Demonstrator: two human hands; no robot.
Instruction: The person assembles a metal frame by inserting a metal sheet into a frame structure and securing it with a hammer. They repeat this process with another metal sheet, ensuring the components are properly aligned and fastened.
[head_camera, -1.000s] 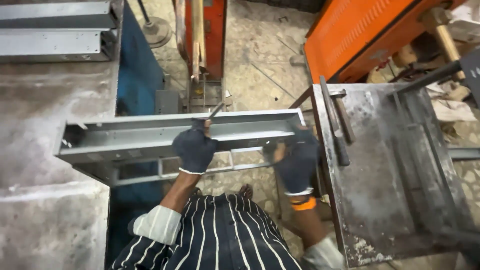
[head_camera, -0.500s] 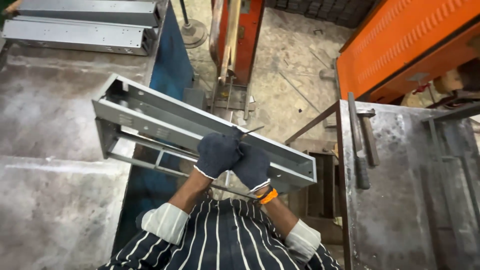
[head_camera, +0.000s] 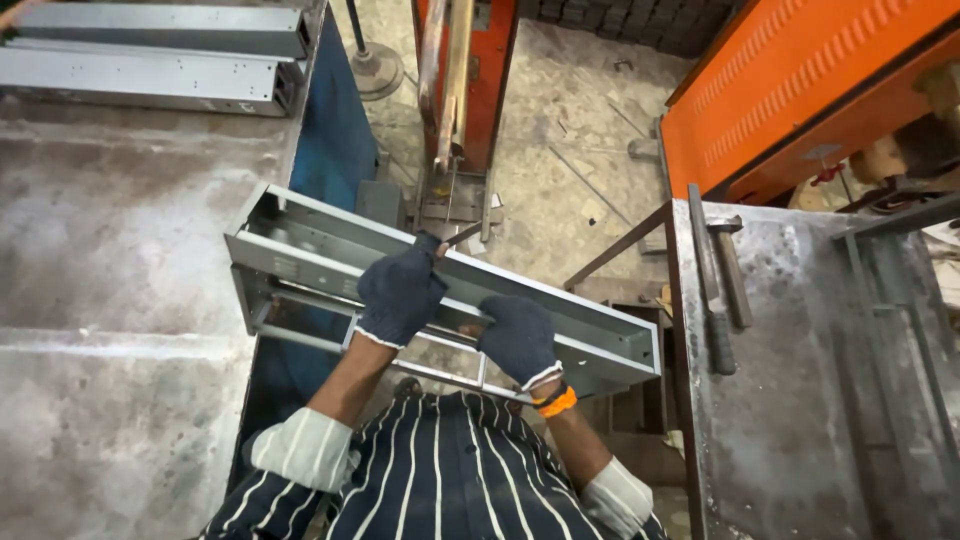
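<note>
Clearly both gloved hands are closed on the long grey sheet-metal channel (head_camera: 440, 290), left hand (head_camera: 400, 292) at its upper rim and right hand (head_camera: 518, 335) on the near edge, holding it tilted in the gap between two counters. It could slip or knock the left counter (head_camera: 110, 300), since one end overhangs it. Behind lie a littered concrete floor (head_camera: 580, 130) and orange machinery (head_camera: 800, 90).

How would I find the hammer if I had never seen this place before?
Look at the big grey metal table on the right, below the orange machine. Near its left edge lies the hammer, beside a long flat metal bar. Unlike the plain bar, it has a short crosswise head on top of its handle.
</note>
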